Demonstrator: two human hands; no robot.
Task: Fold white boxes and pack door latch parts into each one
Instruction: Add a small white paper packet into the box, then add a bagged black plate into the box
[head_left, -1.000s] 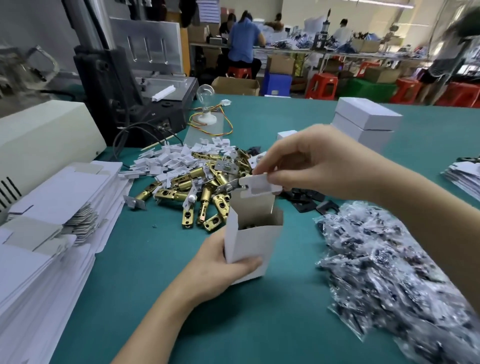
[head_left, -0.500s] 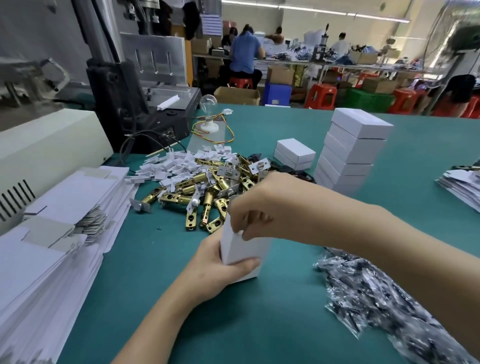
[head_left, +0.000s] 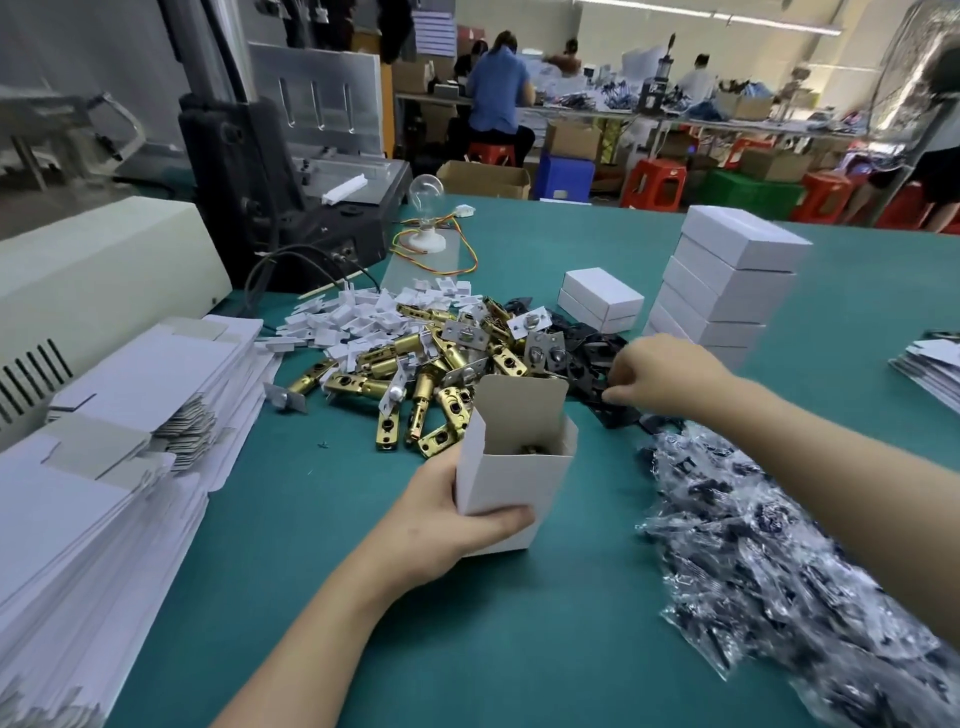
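Observation:
My left hand (head_left: 457, 519) grips an upright white box (head_left: 514, 483) on the green table, its top flap open and a metal part showing inside. Behind it lies a heap of brass door latches (head_left: 431, 374) mixed with small white plastic pieces (head_left: 363, 317). To the right my right hand (head_left: 660, 376) reaches into a pile of black plates (head_left: 587, 348), its fingers pinched on one black plate at the pile's near edge.
Flat unfolded white cartons (head_left: 104, 441) are stacked at the left. Closed white boxes (head_left: 722, 291) form a stack at the back right, with two more (head_left: 600, 299) beside it. Clear bags of dark screws (head_left: 769, 561) cover the right. A machine (head_left: 291, 171) and a bulb (head_left: 426, 208) stand behind.
My right hand has left the top of the box and moved right to the black plates. The box's top flap now stands open. My left hand still holds the box.

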